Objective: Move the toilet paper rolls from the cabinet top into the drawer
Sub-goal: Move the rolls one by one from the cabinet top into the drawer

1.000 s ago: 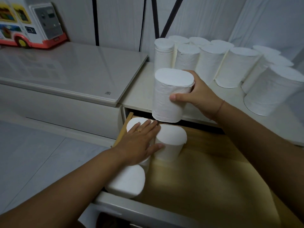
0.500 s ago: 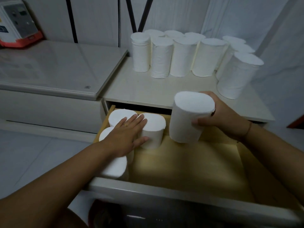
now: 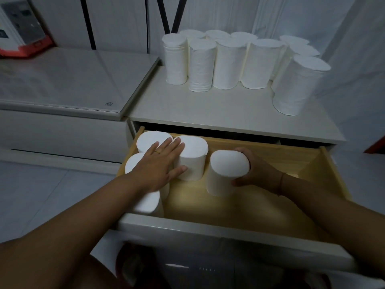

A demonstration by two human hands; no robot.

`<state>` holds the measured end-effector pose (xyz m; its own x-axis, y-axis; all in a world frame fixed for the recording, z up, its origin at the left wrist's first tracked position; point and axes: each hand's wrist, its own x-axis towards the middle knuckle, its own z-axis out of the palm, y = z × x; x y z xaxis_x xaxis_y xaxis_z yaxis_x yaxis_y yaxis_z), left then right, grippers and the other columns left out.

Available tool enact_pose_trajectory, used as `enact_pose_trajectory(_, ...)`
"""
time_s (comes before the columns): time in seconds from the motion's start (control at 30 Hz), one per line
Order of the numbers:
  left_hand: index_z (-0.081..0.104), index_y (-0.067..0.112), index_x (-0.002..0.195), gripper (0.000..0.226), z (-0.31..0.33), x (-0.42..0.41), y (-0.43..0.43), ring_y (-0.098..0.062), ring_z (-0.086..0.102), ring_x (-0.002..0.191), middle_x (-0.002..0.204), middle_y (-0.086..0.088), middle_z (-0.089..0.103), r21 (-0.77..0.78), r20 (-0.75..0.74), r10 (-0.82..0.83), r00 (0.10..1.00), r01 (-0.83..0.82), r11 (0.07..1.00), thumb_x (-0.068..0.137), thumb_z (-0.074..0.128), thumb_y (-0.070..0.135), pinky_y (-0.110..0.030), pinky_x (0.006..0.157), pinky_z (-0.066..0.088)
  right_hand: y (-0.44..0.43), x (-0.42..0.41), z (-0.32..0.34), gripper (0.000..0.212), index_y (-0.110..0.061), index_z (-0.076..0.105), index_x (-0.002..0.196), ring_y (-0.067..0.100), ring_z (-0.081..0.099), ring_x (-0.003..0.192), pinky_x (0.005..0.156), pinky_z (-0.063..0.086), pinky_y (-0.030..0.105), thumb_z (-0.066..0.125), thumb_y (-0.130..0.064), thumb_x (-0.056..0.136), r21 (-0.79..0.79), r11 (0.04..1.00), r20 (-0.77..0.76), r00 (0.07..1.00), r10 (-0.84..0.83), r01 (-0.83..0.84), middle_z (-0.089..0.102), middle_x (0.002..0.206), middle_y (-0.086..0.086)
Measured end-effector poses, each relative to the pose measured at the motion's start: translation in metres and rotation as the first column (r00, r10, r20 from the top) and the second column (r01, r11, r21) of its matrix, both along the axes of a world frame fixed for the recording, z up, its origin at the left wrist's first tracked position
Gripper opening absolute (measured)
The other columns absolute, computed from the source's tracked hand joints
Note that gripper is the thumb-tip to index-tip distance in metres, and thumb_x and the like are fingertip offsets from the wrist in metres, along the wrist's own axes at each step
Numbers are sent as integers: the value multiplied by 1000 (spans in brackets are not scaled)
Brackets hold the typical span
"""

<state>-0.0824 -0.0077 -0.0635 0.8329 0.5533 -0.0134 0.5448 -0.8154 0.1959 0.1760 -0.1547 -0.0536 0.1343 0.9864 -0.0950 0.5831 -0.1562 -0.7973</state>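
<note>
The wooden drawer (image 3: 239, 207) stands pulled out below the white cabinet top (image 3: 218, 109). My right hand (image 3: 258, 172) grips an upright white toilet paper roll (image 3: 225, 174), which stands on or just above the drawer floor, right of the others. My left hand (image 3: 160, 163) lies flat, fingers spread, on top of several upright rolls (image 3: 193, 157) packed in the drawer's left side. Several more rolls (image 3: 225, 61) stand along the back and right of the cabinet top.
A lower white glossy cabinet (image 3: 68, 80) adjoins on the left, with a red and white toy-like box (image 3: 20, 30) at its back. The drawer's white front panel (image 3: 229, 236) is nearest me. A pale curtain (image 3: 354, 59) hangs at the right.
My right hand has carried its roll from above the cabinet edge down into the drawer, beside the stored rolls. My left hand has stayed on the rolls at the left.
</note>
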Motion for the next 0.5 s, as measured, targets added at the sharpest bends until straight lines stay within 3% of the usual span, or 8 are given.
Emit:
enact_pose_trajectory(0.1,3,26,152,79,-1,0,0,-10,-11,146,160,7,-5,3,3,-2,1000,2,1000,84,12,65,-33,117,-8,0,5,2,80,-25,35,129,15,47,113,79,48,14,83,-14,66,-99,993,-65,996,54,-60,44,124,-5)
enact_pose_trajectory(0.23,3,26,152,79,-2,0,0,-10,-10,146,160,7,-4,10,7,-1,1000,1,1000,84,12,65,-33,117,-8,-6,10,-3,73,-39,35,130,19,51,113,91,51,40,65,-56,66,-408,912,-375,916,-141,-27,49,125,-8)
enact_pose_trajectory(0.33,3,26,152,79,-2,0,0,-10,-10,146,160,6,-4,17,10,-2,1000,1,1000,84,11,66,-33,117,-8,-7,13,-10,73,-33,39,130,26,58,109,86,55,40,67,-54,66,-493,868,-475,854,-214,-56,52,124,0)
enact_pose_trajectory(0.43,3,26,152,78,-2,0,1,-10,-10,146,160,7,-4,10,15,-1,1000,1,1000,85,11,65,-33,117,-8,-4,5,-11,52,-39,50,112,33,59,107,80,58,38,72,-49,66,-507,854,-535,820,-204,-118,50,125,4)
enact_pose_trajectory(0.5,3,27,152,77,-2,-1,0,-10,-10,146,160,7,-4,3,19,1,1000,-1,1000,85,11,65,-33,118,-8,-2,-6,-11,53,-41,50,108,33,61,105,77,58,36,77,-50,63,-522,838,-557,808,-195,-158,48,124,6)
